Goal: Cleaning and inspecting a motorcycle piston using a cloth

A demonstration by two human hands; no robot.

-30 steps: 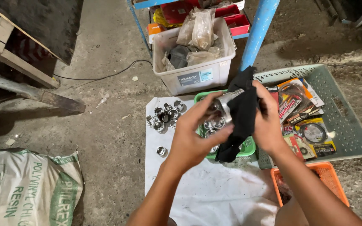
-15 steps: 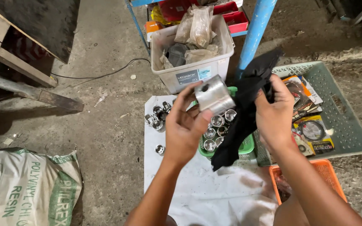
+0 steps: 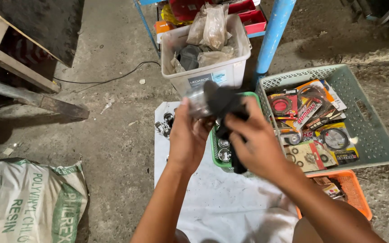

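Note:
My left hand (image 3: 187,137) grips a shiny metal cylinder part (image 3: 198,102), held up over the white sheet. My right hand (image 3: 253,139) holds a black cloth (image 3: 223,105) pressed against that part; the cloth hangs down past the fingers. Below the hands lies a small green basket (image 3: 214,146) with several round metal parts in it. More such parts (image 3: 164,126) sit loose on the white sheet (image 3: 212,202) to the left.
A white plastic bin (image 3: 212,72) with bagged parts stands behind. A grey-green crate (image 3: 365,121) of packaged gaskets is at the right, an orange basket (image 3: 352,191) below it. A blue post (image 3: 273,31), a printed sack (image 3: 23,202) and wooden beams (image 3: 19,85) surround the concrete floor.
The right hand has brought the black cloth down from beside the metal part onto it. Both hands have come closer together, and the view has shifted slightly.

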